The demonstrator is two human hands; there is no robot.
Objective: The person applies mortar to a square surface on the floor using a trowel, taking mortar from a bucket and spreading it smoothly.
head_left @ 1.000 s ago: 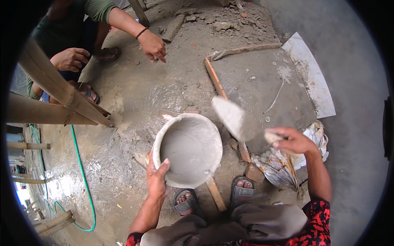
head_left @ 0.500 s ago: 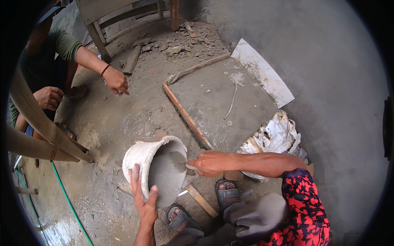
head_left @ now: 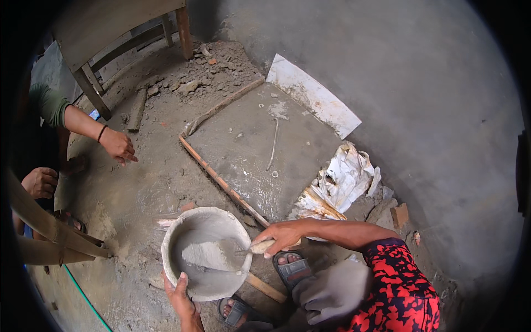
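Note:
A bucket [head_left: 178, 221] crusted with pale cement stands in front of me, its mouth facing up. Wet grey mortar [head_left: 194, 283] covers its inside. My left hand [head_left: 181, 303] grips the bucket's near left side, thumb up at the rim. In my right hand [head_left: 283, 235] is the handle of a trowel [head_left: 261, 247], held over the bucket's right rim. The trowel's metal neck reaches into the bucket; where its blade ends and the mortar begins is hard to make out.
A wet cement patch [head_left: 251, 149] lies ahead, edged by a wooden strip [head_left: 218, 178] and a white board [head_left: 312, 97]. Right of it are a crumpled white sack [head_left: 345, 177] and a brick piece [head_left: 400, 216]. Bamboo poles [head_left: 52, 224] and a crouching person's hand [head_left: 119, 145] are left.
The bucket has turned from tipped toward the right to mouth up. My left hand has shifted lower on its side. My right hand still holds the trowel, now over the rim.

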